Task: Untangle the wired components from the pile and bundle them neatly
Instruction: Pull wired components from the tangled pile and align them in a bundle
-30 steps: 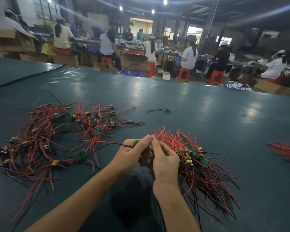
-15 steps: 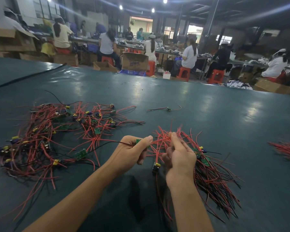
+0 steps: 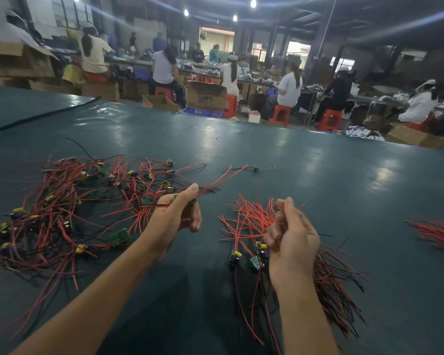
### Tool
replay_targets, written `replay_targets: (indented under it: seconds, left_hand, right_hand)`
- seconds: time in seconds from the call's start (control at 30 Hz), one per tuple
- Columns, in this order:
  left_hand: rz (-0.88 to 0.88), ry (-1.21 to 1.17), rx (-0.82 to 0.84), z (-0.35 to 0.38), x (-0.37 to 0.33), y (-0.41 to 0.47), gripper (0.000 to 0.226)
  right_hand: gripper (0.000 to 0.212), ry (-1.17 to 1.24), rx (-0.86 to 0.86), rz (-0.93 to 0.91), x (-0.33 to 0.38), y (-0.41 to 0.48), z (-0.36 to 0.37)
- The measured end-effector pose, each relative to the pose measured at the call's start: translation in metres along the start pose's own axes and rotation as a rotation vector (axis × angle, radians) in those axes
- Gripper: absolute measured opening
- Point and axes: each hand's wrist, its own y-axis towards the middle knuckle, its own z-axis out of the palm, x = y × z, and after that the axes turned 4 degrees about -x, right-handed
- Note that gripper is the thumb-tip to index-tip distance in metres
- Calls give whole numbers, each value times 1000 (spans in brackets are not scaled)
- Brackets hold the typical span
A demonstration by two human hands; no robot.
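The left hand (image 3: 176, 219) is raised over the green table (image 3: 318, 162), thumb and fingers pinched on the small board of one wired component (image 3: 210, 187). Its red leads run from the pinch toward 2 o'clock, and a black lead trails toward 9 o'clock over the edge of the tangled pile (image 3: 62, 208). The component's long axis therefore lies roughly 8 to 2 o'clock. Whether the black lead is fully free of the pile cannot be told. The right hand (image 3: 294, 242) is at about 4 o'clock from the left hand and well apart from it. Its fingers are curled round the waist of the gathered bundle (image 3: 336, 285). The bundle's long axis runs 11 to 5 o'clock: short red ends fan up toward 10 and 11 o'clock, and the long red and black tails sweep along the table toward 5 o'clock. A few small boards with yellow-capped parts hang just at 9 o'clock from the right hand's knuckles. The coming move seems to turn on this mismatch. The held component points to 2 o'clock while the bundle points to 11, so it would need carrying toward 4 o'clock and turning before it can lie parallel in the right hand's grip. The pile is nearer the left hand, at its 9 o'clock. A stray component (image 3: 256, 169) lies at 12 o'clock beyond both hands, and another red bundle (image 3: 438, 234) lies at 3 o'clock by the frame edge.
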Motion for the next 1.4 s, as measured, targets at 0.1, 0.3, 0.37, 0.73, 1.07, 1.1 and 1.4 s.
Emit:
replay_targets:
  seconds: [0.1, 0.3, 0.37, 0.73, 1.07, 1.1, 1.4]
  left_hand:
    - [-11, 44, 54, 5, 5, -2, 52]
    - [-13, 149, 155, 14, 15, -8, 54]
    - [-15, 181, 199, 15, 17, -10, 49]
    - [22, 332, 327, 17, 8, -12, 54]
    - [-12, 394, 414, 14, 0, -14, 49]
    - [-18, 389, 427, 14, -1, -14, 49]
    - [-55, 289, 414, 9, 2, -12, 47]
  right_hand:
    - [32, -167, 118, -6, -11, -11, 9]
    - [34, -359, 261, -80, -31, -27, 17]
    - [34, -363, 313, -93, -36, -30, 20]
    - [29, -359, 106, -101, -27, -21, 18]
    - [29, -136, -181, -49, -7, 2, 6]
    - [25, -100, -197, -54, -6, 4, 5]
    - [21, -38, -217, -89, -5, -3, 7]
